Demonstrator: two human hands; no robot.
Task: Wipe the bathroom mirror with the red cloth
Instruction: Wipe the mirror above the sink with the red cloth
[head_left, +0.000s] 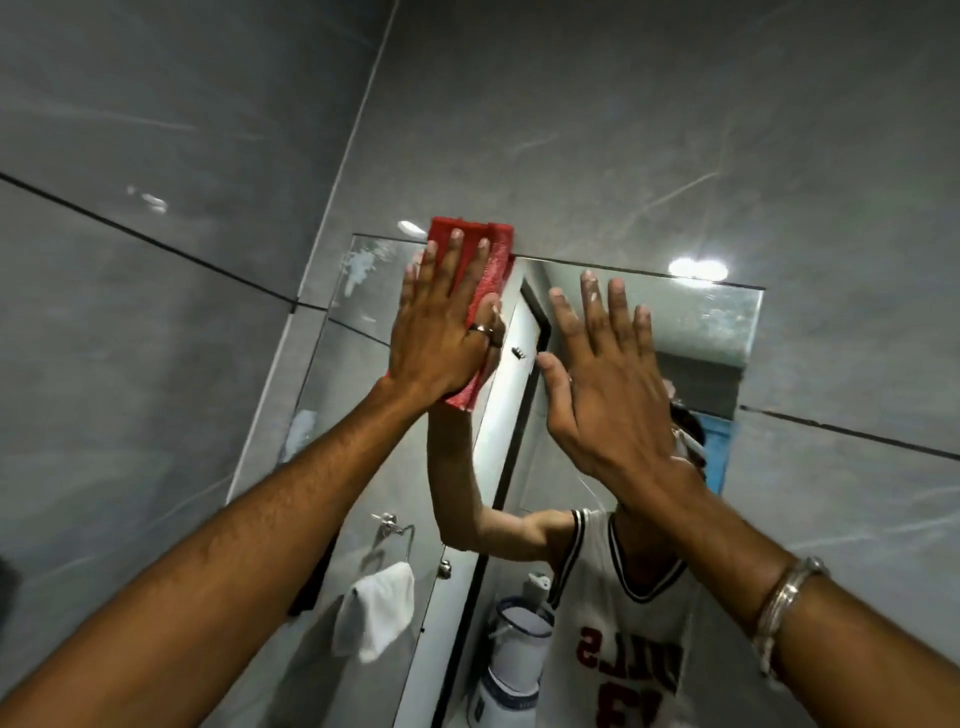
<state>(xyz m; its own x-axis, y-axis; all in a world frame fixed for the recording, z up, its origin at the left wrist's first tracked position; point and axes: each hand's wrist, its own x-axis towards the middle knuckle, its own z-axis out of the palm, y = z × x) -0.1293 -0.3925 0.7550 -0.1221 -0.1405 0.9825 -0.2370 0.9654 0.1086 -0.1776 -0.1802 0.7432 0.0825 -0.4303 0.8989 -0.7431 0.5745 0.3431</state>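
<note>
A frameless bathroom mirror (717, 322) hangs on the grey tiled wall, tilted in my view. My left hand (441, 332) lies flat on the folded red cloth (496, 265) and presses it against the mirror's top edge, left of centre. The cloth sticks out above my fingertips and below my palm. My right hand (608, 374) is spread flat, fingers apart, at the glass to the right of the cloth, holding nothing. White smears show on the mirror's upper left and left side.
Grey marble-look tiles (156, 312) surround the mirror, with a wall corner on the left. The mirror reflects a person in a white jersey, a white towel (374, 613) on a ring, a door and a white appliance (514, 654).
</note>
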